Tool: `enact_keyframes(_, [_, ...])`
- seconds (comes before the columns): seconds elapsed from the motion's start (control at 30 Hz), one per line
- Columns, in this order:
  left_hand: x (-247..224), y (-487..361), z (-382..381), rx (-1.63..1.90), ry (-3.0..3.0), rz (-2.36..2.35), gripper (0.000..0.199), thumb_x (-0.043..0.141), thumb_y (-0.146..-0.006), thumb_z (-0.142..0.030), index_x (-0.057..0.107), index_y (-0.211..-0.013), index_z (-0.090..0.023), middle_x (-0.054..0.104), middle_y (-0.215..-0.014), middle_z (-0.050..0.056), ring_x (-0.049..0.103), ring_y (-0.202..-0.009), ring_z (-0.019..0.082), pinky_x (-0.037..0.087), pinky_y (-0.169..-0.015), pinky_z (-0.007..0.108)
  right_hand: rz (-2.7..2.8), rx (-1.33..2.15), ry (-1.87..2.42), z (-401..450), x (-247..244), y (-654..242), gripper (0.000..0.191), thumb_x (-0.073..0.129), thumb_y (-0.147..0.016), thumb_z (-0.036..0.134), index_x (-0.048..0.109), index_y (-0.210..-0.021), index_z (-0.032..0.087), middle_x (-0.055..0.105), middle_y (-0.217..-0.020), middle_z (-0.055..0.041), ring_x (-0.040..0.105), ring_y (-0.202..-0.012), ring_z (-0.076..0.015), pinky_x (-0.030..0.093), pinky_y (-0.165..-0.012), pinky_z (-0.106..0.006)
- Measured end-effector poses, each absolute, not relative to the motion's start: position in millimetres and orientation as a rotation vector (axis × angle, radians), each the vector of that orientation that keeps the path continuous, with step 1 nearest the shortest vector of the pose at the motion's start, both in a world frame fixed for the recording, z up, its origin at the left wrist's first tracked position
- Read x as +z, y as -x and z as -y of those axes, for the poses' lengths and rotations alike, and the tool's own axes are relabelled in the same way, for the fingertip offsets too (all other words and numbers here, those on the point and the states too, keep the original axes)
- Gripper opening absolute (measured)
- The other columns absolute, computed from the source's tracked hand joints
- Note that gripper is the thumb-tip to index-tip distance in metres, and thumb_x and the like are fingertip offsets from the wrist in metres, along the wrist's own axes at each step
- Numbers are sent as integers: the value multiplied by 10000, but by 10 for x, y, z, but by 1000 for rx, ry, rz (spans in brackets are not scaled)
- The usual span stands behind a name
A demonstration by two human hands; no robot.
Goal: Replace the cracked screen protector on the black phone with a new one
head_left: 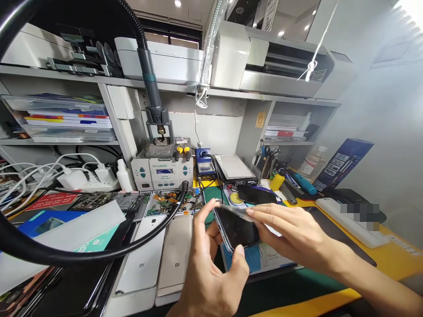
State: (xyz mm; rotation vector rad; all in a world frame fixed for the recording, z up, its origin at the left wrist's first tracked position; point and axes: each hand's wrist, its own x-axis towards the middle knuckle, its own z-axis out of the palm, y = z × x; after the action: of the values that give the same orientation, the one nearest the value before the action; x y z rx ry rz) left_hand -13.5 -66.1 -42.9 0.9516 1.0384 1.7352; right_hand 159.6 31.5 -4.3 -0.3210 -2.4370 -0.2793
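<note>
A smartphone (236, 231) with a dark screen is tilted up in the middle, gripped along its edges by my left hand (213, 268). The thumb presses near its lower edge and the fingers wrap behind it. A clear thin film (236, 212) lies partly over the top of the screen, curling up at the right. My right hand (297, 233) pinches the film's right edge between thumb and fingers, above the phone. Whether the film is still stuck to the glass at the left, I cannot tell.
White and gold phones (176, 264) lie at left, beside stacked dark panels. A black hose (99, 259) curves across them from a hot air station (163, 171). Small parts fill a tray (152, 207). At right are a white power strip (350, 222) and a blue box (343, 163).
</note>
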Motion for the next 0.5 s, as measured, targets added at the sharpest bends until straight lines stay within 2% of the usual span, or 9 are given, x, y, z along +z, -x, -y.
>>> enact_keyframes(0.13, [-391,119,686,1728,-929,-1099,764,724,-788,-247,366,-1463,-272,598,-1436,83,608,-1291,227,542,-991,269,2300,-214,486,-394,6,-1645,274,601,-938,89,659,-1170,221,796,-994,-61,767,-796,-172,616,-712,-258])
enact_keyframes(0.23, [-378,119,703,1741,-961,-1133,761,721,-802,-246,360,-1472,-265,555,-1480,103,646,-1233,216,548,-981,275,2154,-102,608,-463,57,-1700,188,632,-936,145,715,-1085,225,807,-930,-52,772,-765,-185,627,-722,-276])
enact_keyframes(0.33, [-386,119,714,1765,-1018,-1135,749,733,-813,-255,366,-1465,-285,533,-1503,93,661,-1201,188,549,-963,244,2004,224,751,-548,81,-1741,146,652,-946,251,753,-1041,205,805,-909,-57,773,-770,-195,644,-698,-286])
enact_keyframes(0.5, [-440,122,733,1844,-1152,-1105,715,777,-820,-276,435,-1438,-381,569,-1467,38,682,-1120,176,577,-877,228,1648,845,865,-726,44,-1722,286,735,-886,420,772,-975,150,791,-877,-88,767,-753,-221,651,-624,-305])
